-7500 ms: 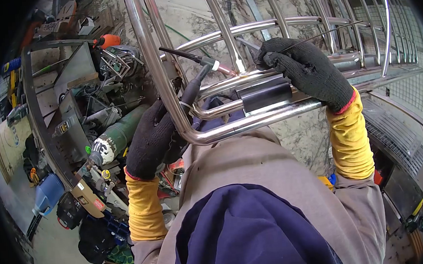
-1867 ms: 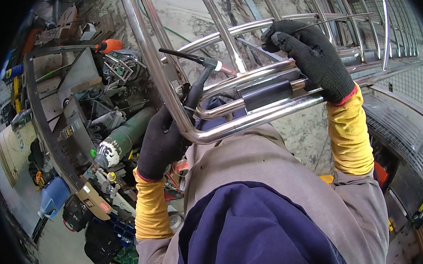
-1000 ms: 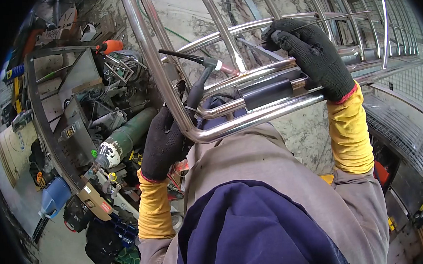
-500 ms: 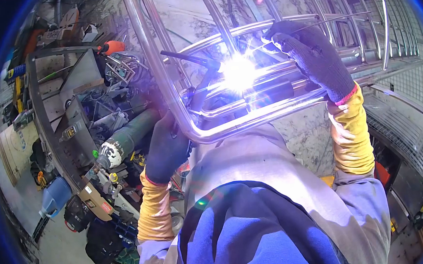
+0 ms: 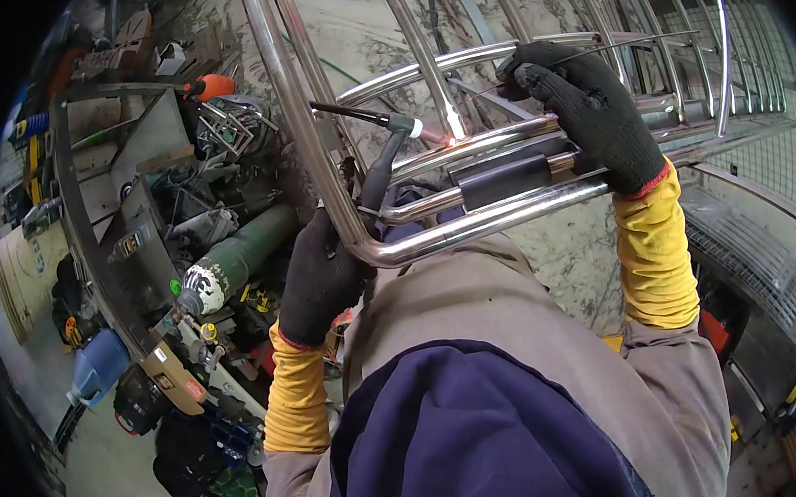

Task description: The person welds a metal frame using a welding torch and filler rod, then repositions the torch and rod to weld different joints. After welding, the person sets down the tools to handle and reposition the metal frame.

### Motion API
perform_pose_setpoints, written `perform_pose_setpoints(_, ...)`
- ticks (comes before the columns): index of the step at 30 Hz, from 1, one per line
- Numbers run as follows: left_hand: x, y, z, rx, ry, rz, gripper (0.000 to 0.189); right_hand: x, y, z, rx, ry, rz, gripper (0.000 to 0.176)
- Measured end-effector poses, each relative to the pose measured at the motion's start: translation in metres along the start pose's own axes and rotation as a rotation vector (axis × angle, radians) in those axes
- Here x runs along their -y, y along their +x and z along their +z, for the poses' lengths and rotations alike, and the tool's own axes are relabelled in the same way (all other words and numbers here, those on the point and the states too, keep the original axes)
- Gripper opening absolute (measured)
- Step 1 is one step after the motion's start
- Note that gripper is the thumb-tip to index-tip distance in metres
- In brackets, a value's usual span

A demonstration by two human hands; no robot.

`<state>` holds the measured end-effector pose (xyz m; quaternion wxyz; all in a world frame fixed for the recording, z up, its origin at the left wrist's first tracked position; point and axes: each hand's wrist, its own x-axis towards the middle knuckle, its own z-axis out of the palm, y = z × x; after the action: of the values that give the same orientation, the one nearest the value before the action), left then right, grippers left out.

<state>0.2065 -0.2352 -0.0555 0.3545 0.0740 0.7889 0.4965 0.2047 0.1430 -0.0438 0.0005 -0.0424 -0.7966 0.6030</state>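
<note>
Arc flare's out now, just a small orange glow [image 5: 453, 140] at the steel frame [image 5: 470, 227] joint, so this tack's prob. laid; hands apart, left hand [image 5: 322, 277] clamped on torch [image 5: 391, 147], right hand [image 5: 587, 115] pinching filler rod [image 5: 642, 40].

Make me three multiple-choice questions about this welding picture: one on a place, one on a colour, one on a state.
1. The torch tip sits nearest: A) a glowing spot on the steel frame; B) the floor; C) a bucket.
2. The forearm sleeves are: A) blue; B) white; C) yellow.
3. The right hand is: A) open, empty; B) closed on a thin rod; C) flat on a table.
Answers: A, the tip is beside the glow; C, both sleeves are yellow; B, the hand wraps the rod.
</note>
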Motion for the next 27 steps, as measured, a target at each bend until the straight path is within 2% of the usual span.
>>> perform_pose_setpoints(3, 0.001, 0.0, 0.003, -0.035, -0.001, 0.043, 0.048, 0.002, 0.003, -0.002, 0.034, -0.009, 0.014, 0.028)
perform_pose_setpoints(7, 0.006, -0.001, 0.002, -0.035, 0.023, 0.003, 0.05, 0.0, 0.002, -0.003, 0.016, -0.051, -0.013, 0.028)
perform_pose_setpoints(10, 0.003, 0.0, 0.001, -0.018, 0.064, 0.082, 0.04, 0.002, 0.002, -0.003, 0.023, -0.051, -0.004, 0.028)
perform_pose_setpoints(12, -0.006, 0.001, 0.003, -0.081, -0.174, -0.171, 0.028, 0.001, 0.001, -0.003, 0.017, -0.042, 0.016, 0.029)
perform_pose_setpoints(18, -0.005, 0.001, 0.002, -0.076, -0.049, -0.068, 0.024, -0.002, 0.002, -0.003, 0.025, -0.068, -0.035, 0.026)
perform_pose_setpoints(22, -0.017, 0.0, 0.008, -0.081, -0.154, -0.169, 0.016, -0.003, 0.004, -0.004, 0.043, -0.083, -0.046, 0.025)
perform_pose_setpoints(24, -0.016, 0.0, 0.01, -0.089, -0.066, -0.022, 0.018, -0.004, 0.003, -0.003, 0.029, -0.094, -0.032, 0.024)
perform_pose_setpoints(25, -0.016, -0.002, 0.009, -0.092, -0.064, -0.022, 0.018, -0.005, 0.004, -0.004, 0.029, -0.092, -0.034, 0.024)
perform_pose_setpoints(27, -0.015, -0.007, 0.006, -0.043, 0.069, 0.119, 0.018, -0.007, 0.006, -0.006, 0.06, 0.017, 0.075, 0.024)
